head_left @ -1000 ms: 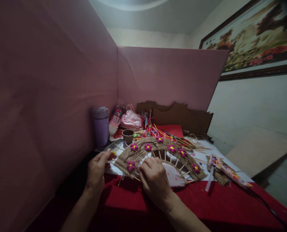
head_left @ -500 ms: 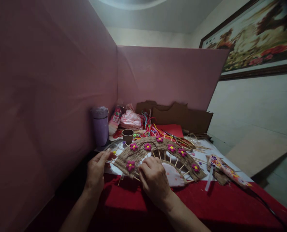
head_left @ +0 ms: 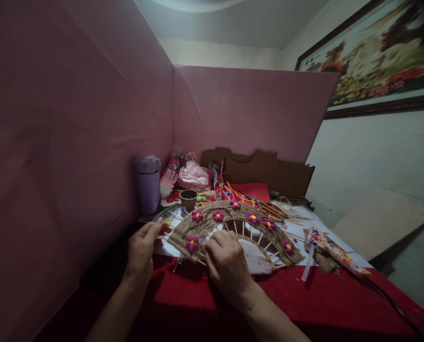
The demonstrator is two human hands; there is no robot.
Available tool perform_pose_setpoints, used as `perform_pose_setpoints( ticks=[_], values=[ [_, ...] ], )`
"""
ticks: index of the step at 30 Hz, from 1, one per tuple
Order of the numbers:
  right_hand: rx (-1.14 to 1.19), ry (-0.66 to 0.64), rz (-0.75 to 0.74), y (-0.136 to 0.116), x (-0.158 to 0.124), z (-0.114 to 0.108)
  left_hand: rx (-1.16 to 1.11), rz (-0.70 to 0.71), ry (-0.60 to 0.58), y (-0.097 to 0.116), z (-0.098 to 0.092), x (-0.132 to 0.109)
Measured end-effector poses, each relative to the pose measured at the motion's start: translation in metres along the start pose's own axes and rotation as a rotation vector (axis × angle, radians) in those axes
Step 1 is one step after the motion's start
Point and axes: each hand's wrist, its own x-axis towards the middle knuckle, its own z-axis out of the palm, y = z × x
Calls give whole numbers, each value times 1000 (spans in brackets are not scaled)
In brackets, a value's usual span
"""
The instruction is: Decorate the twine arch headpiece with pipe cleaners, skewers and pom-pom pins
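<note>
A fan-shaped piece woven of brown twine on wooden sticks (head_left: 233,223) lies on the table, dotted with several pink flowers with yellow centres. My left hand (head_left: 142,251) rests at the fan's left end, fingers pinched on the tips of its sticks. My right hand (head_left: 228,266) lies knuckles up over the fan's lower middle, fingers curled down onto the twine near a pink flower (head_left: 192,242). A pink patterned cloth piece (head_left: 256,260) sits just right of that hand.
A red cloth (head_left: 304,299) covers the table front. Behind the fan stand a purple cup (head_left: 148,186), a small brown pot (head_left: 189,199), coloured cords, red felt and cardboard (head_left: 269,172). A flowered stick piece (head_left: 336,254) lies at right. Pink boards wall the left and back.
Almost nothing moved. The view shifted slightly; both hands stay in the same places on the fan.
</note>
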Motion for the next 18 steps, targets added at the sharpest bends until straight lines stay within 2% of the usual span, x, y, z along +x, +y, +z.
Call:
perform_pose_setpoints(
  ticks=[18],
  values=[
    [-13,12,-7,0,0,-1,0,-2,-3,-2,-1,2]
  ],
)
